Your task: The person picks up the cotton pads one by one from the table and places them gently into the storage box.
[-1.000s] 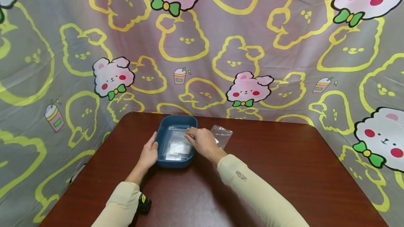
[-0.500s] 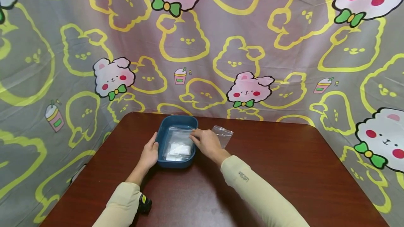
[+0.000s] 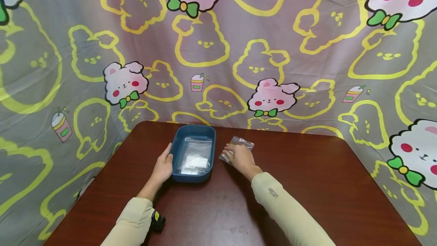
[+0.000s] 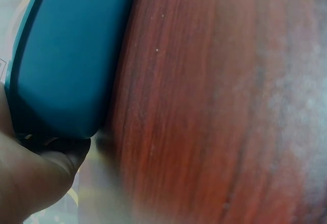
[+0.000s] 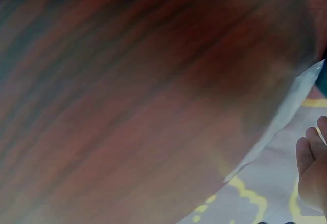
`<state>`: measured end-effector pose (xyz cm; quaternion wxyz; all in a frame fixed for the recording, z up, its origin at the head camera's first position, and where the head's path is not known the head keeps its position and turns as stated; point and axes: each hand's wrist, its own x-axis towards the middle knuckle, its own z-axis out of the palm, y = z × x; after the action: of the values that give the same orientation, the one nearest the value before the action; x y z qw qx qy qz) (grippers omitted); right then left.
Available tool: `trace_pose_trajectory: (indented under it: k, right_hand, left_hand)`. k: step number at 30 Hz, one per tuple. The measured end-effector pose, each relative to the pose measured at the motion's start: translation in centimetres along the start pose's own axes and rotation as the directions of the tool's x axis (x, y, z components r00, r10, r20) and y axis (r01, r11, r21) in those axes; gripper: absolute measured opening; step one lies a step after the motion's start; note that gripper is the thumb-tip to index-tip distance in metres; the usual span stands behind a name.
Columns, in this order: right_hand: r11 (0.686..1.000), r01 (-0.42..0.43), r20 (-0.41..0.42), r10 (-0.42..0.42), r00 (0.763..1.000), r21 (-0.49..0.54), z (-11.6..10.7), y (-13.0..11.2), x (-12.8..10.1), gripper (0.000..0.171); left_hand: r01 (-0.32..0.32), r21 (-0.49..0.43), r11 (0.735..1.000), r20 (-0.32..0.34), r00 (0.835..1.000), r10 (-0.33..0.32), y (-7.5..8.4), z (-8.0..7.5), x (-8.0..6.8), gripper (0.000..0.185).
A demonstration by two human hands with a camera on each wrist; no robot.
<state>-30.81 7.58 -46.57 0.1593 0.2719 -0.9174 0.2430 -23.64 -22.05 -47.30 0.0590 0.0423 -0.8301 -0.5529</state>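
Observation:
A blue plastic box stands on the table, with clear zip bags lying inside it, white pieces showing through them. My left hand grips the box's left wall. In the left wrist view the thumb lies against a corner of the box's teal side. Right of the box lies another clear zip bag, partly covered by my right hand. The right fingertips are at that bag's left side, over a pale piece. The right wrist view catches only part of the right hand, its fingers loosely extended.
The dark red-brown wooden table runs back to a patterned curtain with rabbit drawings. A black wrist device is on the left sleeve.
My right hand has moved from the box's right rim rightward onto the loose zip bag. The left hand keeps its hold on the box. The view has shifted slightly.

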Motion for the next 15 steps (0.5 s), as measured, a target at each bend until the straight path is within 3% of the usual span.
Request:
trace_pose_trajectory:
  k: [7,15]
  right_hand:
    - [0.997,-0.079,0.030,0.080,0.996,-0.024,0.1,1.9,-0.7,0.027]
    - [0.979,-0.199,0.070,0.196,0.978,0.035,-0.1,3.2,-0.9,0.032]
  left_hand:
    - [0.008,0.000,1.000,0.000,1.000,-0.008,0.0,0.0,0.0,0.053]
    - [0.016,-0.011,1.000,0.006,1.000,-0.016,0.0,-0.1,0.1,0.053]
